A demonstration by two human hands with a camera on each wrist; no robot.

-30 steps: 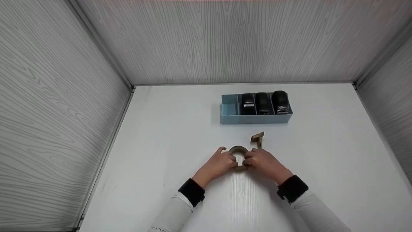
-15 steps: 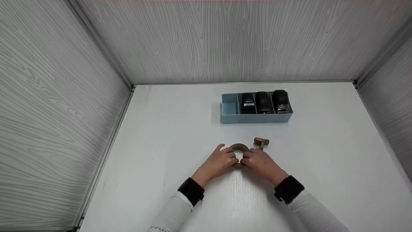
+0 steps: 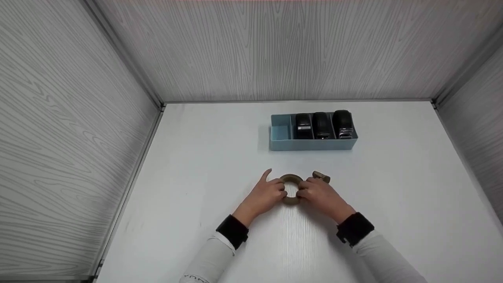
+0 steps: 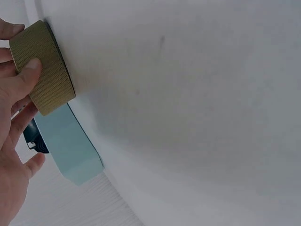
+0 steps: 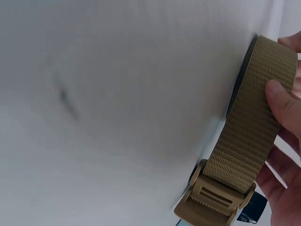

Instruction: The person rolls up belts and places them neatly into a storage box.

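A tan webbing belt (image 3: 291,201) is coiled into a ring on the white table. My left hand (image 3: 267,195) pinches the ring's left side, with its thumb on the outer face and fingertips inside; one finger sticks out away from it. On the opposite side my right hand (image 3: 322,197) pinches the coil the same way. The belt's tan buckle (image 3: 321,176) juts out beyond the right hand's knuckles. In the right wrist view the buckle (image 5: 209,200) hangs at the end of the strap's outer turn. The left wrist view shows the coil's ribbed outer face (image 4: 44,70) under the thumb.
Behind the hands stands a light blue divided box (image 3: 310,145). Three black coiled items, one of them a black coil (image 3: 342,120) at the right end, sit upright in its compartments. Grey wood-grain panels (image 3: 251,51) wall the table at the back and sides.
The buckle has swung to the right and nearer the right hand, which now covers more of it. The ring has shifted slightly away from me. My left hand's free finger points further up.
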